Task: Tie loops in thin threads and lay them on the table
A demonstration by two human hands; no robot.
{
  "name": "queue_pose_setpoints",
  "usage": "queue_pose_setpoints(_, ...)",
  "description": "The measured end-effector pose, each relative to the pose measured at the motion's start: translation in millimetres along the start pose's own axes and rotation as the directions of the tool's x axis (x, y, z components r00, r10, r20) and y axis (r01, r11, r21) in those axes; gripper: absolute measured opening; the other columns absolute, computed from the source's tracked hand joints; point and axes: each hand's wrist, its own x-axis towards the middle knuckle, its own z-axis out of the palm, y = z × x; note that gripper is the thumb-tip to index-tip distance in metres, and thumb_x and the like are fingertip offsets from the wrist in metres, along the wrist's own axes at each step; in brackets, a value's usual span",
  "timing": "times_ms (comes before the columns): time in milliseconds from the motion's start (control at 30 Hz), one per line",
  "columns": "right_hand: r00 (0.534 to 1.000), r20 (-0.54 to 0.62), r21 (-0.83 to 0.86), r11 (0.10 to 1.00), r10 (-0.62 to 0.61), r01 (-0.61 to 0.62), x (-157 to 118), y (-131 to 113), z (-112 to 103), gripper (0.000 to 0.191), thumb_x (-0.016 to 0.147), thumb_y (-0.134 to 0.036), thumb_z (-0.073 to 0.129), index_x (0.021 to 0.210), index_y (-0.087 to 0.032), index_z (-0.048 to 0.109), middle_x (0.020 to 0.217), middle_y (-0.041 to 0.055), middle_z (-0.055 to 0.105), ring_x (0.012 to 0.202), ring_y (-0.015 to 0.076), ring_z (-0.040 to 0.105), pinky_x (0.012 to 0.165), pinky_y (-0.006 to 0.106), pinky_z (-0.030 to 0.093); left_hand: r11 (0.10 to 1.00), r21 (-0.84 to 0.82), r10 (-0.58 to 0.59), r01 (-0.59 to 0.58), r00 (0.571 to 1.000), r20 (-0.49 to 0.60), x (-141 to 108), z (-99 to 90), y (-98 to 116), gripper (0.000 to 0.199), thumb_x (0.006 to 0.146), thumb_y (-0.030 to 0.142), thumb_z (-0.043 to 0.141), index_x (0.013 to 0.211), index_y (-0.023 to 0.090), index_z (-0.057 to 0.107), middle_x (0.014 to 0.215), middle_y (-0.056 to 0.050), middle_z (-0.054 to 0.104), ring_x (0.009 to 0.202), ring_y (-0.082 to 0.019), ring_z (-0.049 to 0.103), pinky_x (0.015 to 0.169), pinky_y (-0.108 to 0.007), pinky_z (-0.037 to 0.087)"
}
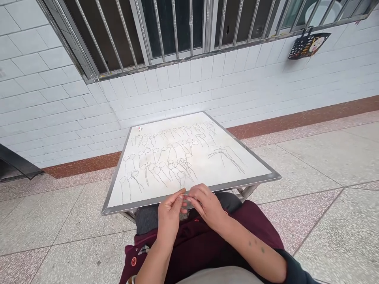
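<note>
My left hand and my right hand meet at the near edge of the table, just above my lap. Thumb and fingers of both are pinched together around a thin wire, of which only a faint bit shows between the fingertips. Just beyond the fingers, several thin dark wires bent into round loops with two long tails lie in rough rows on the white tabletop. A bunch of unlooped, straighter wires lies toward the right side.
A grey metal rim edges the table, which stands against a white tiled wall. A small white and red item sits at its far left corner. Barred windows run above, with a patterned bag hanging at right.
</note>
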Motion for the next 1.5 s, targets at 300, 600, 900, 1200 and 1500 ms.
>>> queue_pose_setpoints(300,0.982,0.025,0.142,0.972,0.186,-0.188,-6,-9,3,0.021,0.096,-0.024,0.042,0.114,-0.022,0.052,0.089,0.0049,0.065,0.077,0.0170,0.063,0.069,0.030,0.050,0.994,0.043,0.098,-0.099,0.995,0.023,-12,-0.8,-1,0.037,0.085,0.040,0.061,0.114,0.019,0.070,0.105,-0.007,0.072,0.085,-0.019,0.064,0.078,-0.031,0.053)
queue_pose_setpoints(600,0.942,0.076,0.300,0.894,0.325,-0.333,1,-22,-4,0.016,0.095,-0.033,0.044,0.095,-0.021,0.056,0.069,-0.0021,0.057,0.058,0.0114,0.051,0.056,0.023,0.041,0.986,0.133,0.086,-0.097,0.993,0.085,-22,-1.7,13,0.042,0.089,0.039,0.057,0.126,0.021,0.063,0.083,-0.002,0.067,0.073,-0.014,0.058,0.077,-0.028,0.049)
queue_pose_setpoints(900,0.918,0.112,0.417,0.821,0.379,-0.390,3,2,11,0.014,0.093,-0.032,0.049,0.093,-0.021,0.058,0.068,-0.0033,0.052,0.058,0.0102,0.046,0.057,0.022,0.039,0.919,-0.355,-0.090,0.171,0.968,0.232,-3,-4.6,-2,0.047,0.086,0.033,0.064,0.131,0.024,0.056,0.073,0.002,0.055,0.069,-0.011,0.054,0.075,-0.028,0.047)
queue_pose_setpoints(1200,0.967,0.080,0.331,0.909,0.242,-0.255,3,5,7,0.014,0.095,-0.026,0.047,0.092,-0.021,0.061,0.080,0.0004,0.062,0.068,0.0118,0.055,0.066,0.024,0.043,0.713,-0.598,-0.174,0.366,0.919,0.354,-6,-9.8,2,0.049,0.086,0.015,0.059,0.134,0.020,0.051,0.063,0.005,0.043,0.058,-0.007,0.041,0.059,-0.021,0.038)
queue_pose_setpoints(1500,0.965,0.073,0.202,0.944,0.252,-0.261,7,19,-9,0.015,0.094,-0.024,0.046,0.089,-0.021,0.060,0.081,0.0010,0.063,0.070,0.0130,0.055,0.067,0.025,0.042,0.705,-0.613,-0.216,0.357,0.931,0.293,-11,-20.0,8,0.053,0.080,0.006,0.058,0.132,0.018,0.054,0.061,0.006,0.041,0.052,-0.006,0.037,0.053,-0.020,0.034)
